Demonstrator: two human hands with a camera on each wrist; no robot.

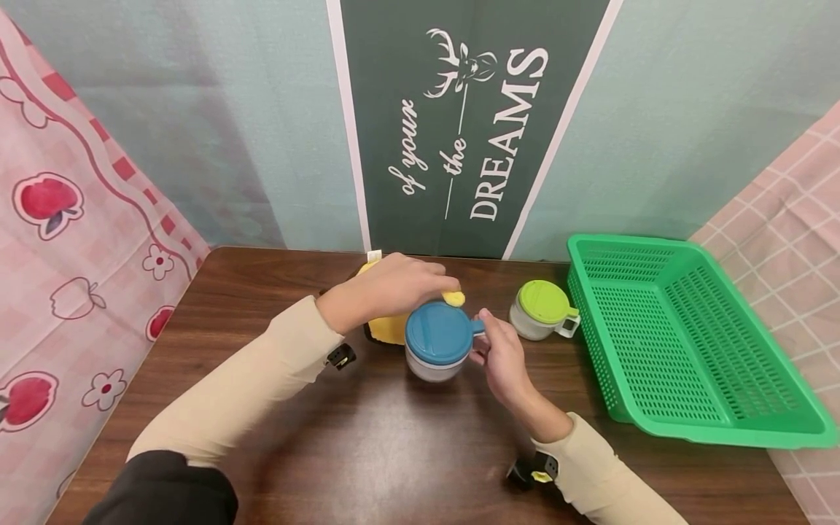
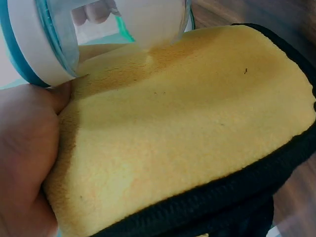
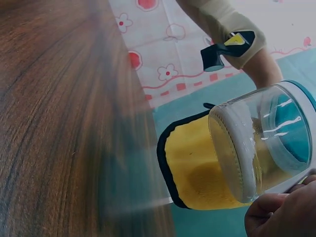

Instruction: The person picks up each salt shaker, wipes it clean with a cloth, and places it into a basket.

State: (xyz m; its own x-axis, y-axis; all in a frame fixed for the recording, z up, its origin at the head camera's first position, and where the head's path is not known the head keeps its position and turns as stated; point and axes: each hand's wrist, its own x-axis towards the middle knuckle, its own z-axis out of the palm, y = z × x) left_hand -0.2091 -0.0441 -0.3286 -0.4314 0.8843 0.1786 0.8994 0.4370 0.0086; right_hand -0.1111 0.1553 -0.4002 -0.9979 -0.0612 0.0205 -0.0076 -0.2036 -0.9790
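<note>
A clear jar [image 1: 438, 370] with a blue lid [image 1: 440, 333] and a side handle is held over the middle of the table. My right hand [image 1: 504, 361] grips it by the handle. White contents [image 3: 236, 148] show near its base in the right wrist view. My left hand [image 1: 402, 288] holds a yellow cloth [image 1: 387, 329] with black edging against the jar's far left side, and a bit of yellow pokes out past the fingers. In the left wrist view the cloth [image 2: 163, 133] spreads out from the hand [image 2: 24, 158], below the jar.
A second jar [image 1: 533, 323] with a lime-green lid [image 1: 544, 301] stands to the right of my right hand. Beside it, on the right of the brown wooden table [image 1: 367, 452], is a green perforated basket [image 1: 623, 408]. Fabric curtains [image 1: 275, 146] hang behind and at both sides.
</note>
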